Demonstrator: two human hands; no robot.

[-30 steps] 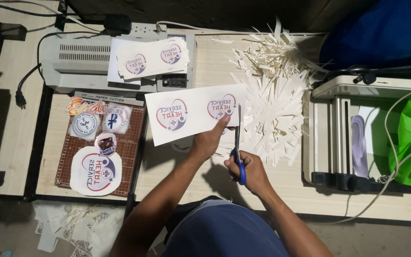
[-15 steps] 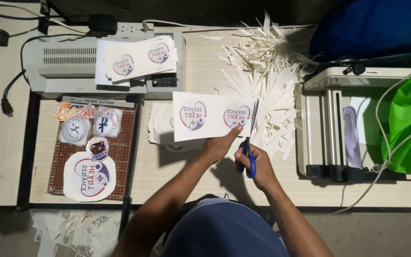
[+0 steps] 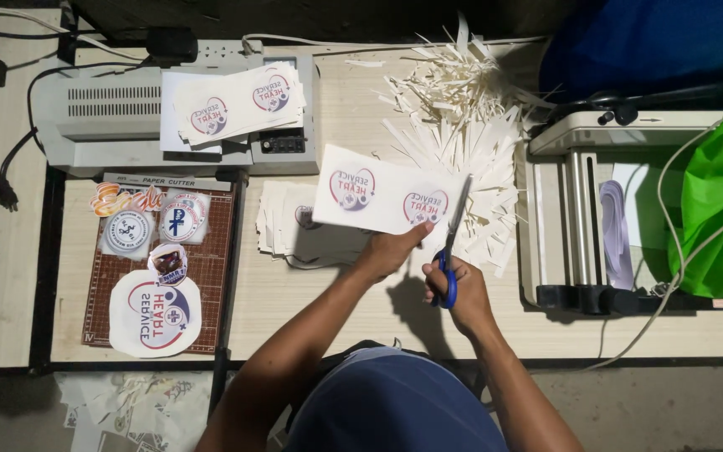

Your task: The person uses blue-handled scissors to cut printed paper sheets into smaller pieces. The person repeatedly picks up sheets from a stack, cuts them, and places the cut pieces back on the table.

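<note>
Overhead view of a wooden desk [image 3: 361, 322]. The left hand [image 3: 387, 254] pinches the lower edge of a white printed sheet [image 3: 387, 199] bearing two round emblems, its fingers closed on the paper and holding it above the desk. The right hand [image 3: 462, 289] grips blue-handled scissors [image 3: 449, 251], fingers through the loops; the blades point upward and lie against the sheet's right end, slightly parted. A heap of white paper strips [image 3: 462, 117] lies beyond. A grey laminator [image 3: 110, 125] carries a stack of similar sheets [image 3: 232, 105]. At left, a paper cutter [image 3: 211, 268] holds cut-out round stickers [image 3: 154, 314].
</note>
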